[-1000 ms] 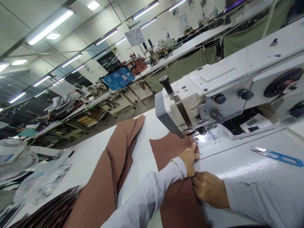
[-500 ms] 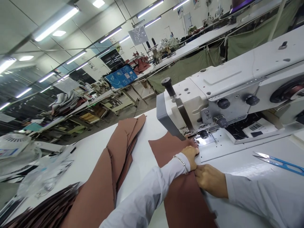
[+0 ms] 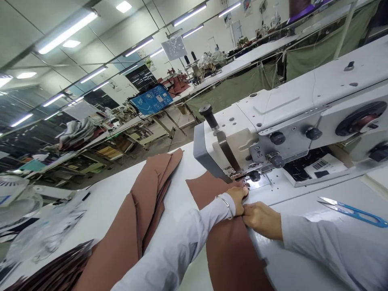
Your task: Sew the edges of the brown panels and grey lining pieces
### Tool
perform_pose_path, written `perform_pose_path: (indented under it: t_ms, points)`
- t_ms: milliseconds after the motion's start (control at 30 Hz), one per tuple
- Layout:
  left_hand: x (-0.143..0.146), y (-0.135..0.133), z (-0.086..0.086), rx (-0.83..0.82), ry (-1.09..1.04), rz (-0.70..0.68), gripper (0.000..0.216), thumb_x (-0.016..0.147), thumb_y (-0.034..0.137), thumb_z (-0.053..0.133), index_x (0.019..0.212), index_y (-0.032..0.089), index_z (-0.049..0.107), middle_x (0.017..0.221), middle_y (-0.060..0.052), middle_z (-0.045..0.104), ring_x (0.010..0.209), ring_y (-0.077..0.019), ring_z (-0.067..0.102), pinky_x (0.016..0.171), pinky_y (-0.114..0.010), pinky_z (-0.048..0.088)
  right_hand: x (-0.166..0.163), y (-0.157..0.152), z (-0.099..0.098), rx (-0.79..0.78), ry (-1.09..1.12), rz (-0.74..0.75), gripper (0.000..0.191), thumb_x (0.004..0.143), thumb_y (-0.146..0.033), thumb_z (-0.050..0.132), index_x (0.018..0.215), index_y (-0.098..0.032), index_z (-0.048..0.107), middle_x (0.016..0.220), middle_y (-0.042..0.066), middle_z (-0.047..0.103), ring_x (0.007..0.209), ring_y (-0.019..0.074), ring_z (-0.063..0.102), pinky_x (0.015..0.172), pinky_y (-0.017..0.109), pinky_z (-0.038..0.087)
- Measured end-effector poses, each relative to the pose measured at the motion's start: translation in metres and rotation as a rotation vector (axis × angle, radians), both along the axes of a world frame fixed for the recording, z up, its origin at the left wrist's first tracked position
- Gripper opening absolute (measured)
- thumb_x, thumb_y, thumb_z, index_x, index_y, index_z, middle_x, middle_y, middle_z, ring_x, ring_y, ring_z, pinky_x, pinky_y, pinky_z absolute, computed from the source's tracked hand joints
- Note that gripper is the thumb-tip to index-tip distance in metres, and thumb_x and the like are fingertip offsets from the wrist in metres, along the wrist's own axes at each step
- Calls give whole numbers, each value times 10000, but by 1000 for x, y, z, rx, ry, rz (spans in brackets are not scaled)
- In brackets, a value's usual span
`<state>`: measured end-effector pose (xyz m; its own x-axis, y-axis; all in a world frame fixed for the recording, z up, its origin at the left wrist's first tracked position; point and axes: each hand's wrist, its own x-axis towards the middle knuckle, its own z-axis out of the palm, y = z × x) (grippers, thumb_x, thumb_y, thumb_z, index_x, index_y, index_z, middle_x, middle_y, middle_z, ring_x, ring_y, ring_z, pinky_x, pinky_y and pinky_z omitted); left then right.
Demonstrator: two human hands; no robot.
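Note:
A brown fabric panel [image 3: 232, 252] lies across the white table, its upper edge under the presser foot of a white sewing machine [image 3: 242, 117]. My left hand [image 3: 238, 199], a bracelet at its wrist, presses the panel right beside the needle area with its fingers closed on the edge. Just below it, touching, my right hand [image 3: 262, 220] pinches the panel's right edge between thumb and fingers. The fingertips of both hands are partly hidden.
Blue thread snips [image 3: 353, 211] lie right of my right hand. A stack of brown fabric pieces [image 3: 121, 226] spreads to the left, beside dark strips [image 3: 57, 268] and clear plastic bags [image 3: 45, 238]. A box with a label [image 3: 321, 165] sits under the machine arm.
The whole view has shifted slightly, so the machine and table appear a little further left. Both hands keep nearly the same hold on the panel beside the presser foot.

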<state>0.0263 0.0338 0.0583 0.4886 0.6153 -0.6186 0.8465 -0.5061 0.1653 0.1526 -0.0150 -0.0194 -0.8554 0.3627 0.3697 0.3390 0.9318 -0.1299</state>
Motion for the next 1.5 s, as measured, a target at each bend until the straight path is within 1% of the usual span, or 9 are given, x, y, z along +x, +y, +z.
perform_pose_path:
  t_ms: [233,433,533,600,700,867,1033,1133,1500]
  points:
    - [4,0,3,-4,-1,-16,742,560,150,600,1251,48,348,1137,-173,538,1044,-270,520,866,-296,439,1,-5,-6,34,49,-40,201,800,-27,411,709,-112,570,728,84,556,714,197,514,629,318,428]
    - [4,1,6,32,-37,18,395,583,126,565,977,139,544,958,-101,606,896,-238,572,754,-278,470,-3,-11,-9,52,52,-94,175,813,-57,428,823,-84,600,846,127,577,819,211,527,725,360,447]
    - [0,-6,3,3,-66,106,606,557,177,603,1139,108,449,1022,-119,575,890,-244,567,738,-283,473,-2,-23,-8,105,58,-130,291,784,-123,486,1035,-1,565,1062,220,532,1032,296,462,896,471,365]
    - [-2,-7,0,-38,-53,122,568,568,168,587,1118,120,454,997,-107,589,872,-244,572,725,-289,472,0,-27,-5,118,27,-132,414,745,-189,531,1096,30,537,1124,244,500,1097,340,410,946,510,307]
    - [-2,-2,-4,-63,-57,95,353,609,121,538,961,151,521,940,-87,611,862,-232,575,723,-282,462,0,-24,0,75,-36,-108,484,716,-260,543,1107,26,541,1107,241,514,1094,354,409,958,533,283]
    - [3,8,-3,-30,-81,111,271,623,103,506,885,165,536,901,-67,616,851,-206,570,713,-260,446,-3,-20,-5,44,1,-158,455,728,-235,508,1113,4,547,1165,247,479,1137,336,375,982,547,250]
    - [2,-7,4,50,-56,116,235,603,214,535,833,162,530,819,-70,599,747,-217,567,591,-269,415,-4,-30,-15,82,24,-146,459,719,-251,513,1086,22,555,1155,253,483,1141,349,363,988,552,246]
    - [0,-14,4,94,-60,57,85,616,158,489,693,181,518,701,-38,593,681,-194,562,541,-256,374,-3,-31,-15,119,19,-132,447,731,-228,496,1091,33,540,1173,261,466,1134,347,371,980,560,251]
    - [11,-3,4,65,24,-108,118,646,122,494,637,182,595,690,-42,638,714,-193,585,511,-244,361,-1,-30,-9,51,115,-143,285,738,-169,476,960,-48,608,1067,203,542,1037,299,449,926,517,343]
